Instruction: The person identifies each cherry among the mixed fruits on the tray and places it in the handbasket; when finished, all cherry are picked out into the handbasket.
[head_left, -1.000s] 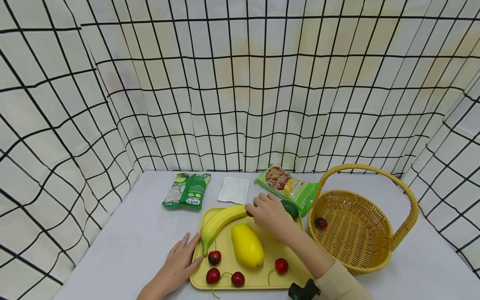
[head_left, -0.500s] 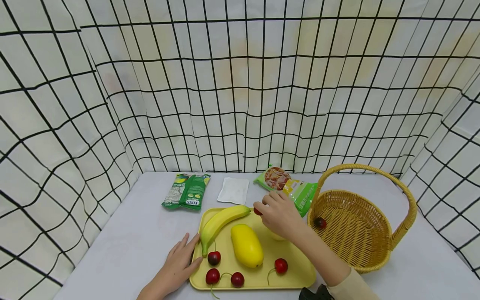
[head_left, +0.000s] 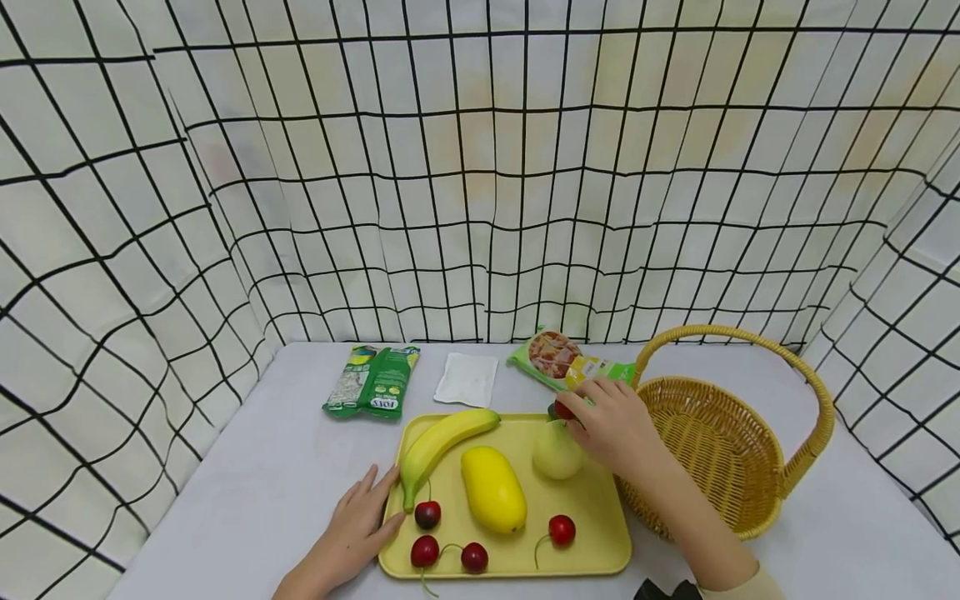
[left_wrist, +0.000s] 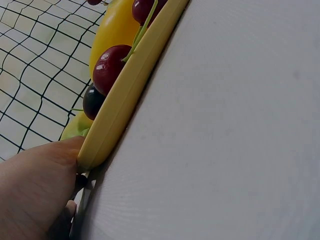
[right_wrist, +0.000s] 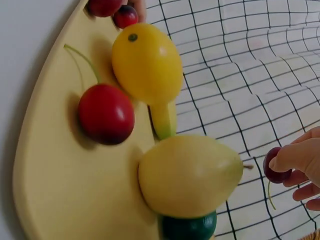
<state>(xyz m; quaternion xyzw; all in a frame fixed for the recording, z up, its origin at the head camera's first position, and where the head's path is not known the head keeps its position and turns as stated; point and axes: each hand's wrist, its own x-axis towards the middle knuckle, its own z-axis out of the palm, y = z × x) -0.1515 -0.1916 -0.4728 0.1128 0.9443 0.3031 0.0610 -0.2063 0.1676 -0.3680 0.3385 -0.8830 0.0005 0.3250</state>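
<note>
My right hand (head_left: 615, 425) pinches a dark red cherry (right_wrist: 276, 165) between thumb and fingers, its green stem hanging down. It is above the far right corner of the yellow tray (head_left: 592, 533), by a pale pear (head_left: 557, 454). A dark green rounded item (right_wrist: 190, 228) is mostly hidden behind the pear. My left hand (head_left: 352, 529) rests at the tray's left edge, fingers extended and thumb at the rim. The tray also carries a banana (head_left: 442, 446), a yellow oval fruit (head_left: 493, 490), a cherry (head_left: 562, 531) at the right and several more cherries near its left front corner.
A wicker basket (head_left: 750, 525) with a tall handle stands right of the tray, partly covered by my right forearm. Behind the tray lie a green snack bag (head_left: 372, 383), a white packet (head_left: 467, 380) and a light green bag (head_left: 558, 358). A black-grid backdrop surrounds the table.
My right hand has carried the cherry rightward from beside the banana's tip, past the pear, towards the basket. The pear has come into view; the basket's cherry is now hidden. My left hand stays put.
</note>
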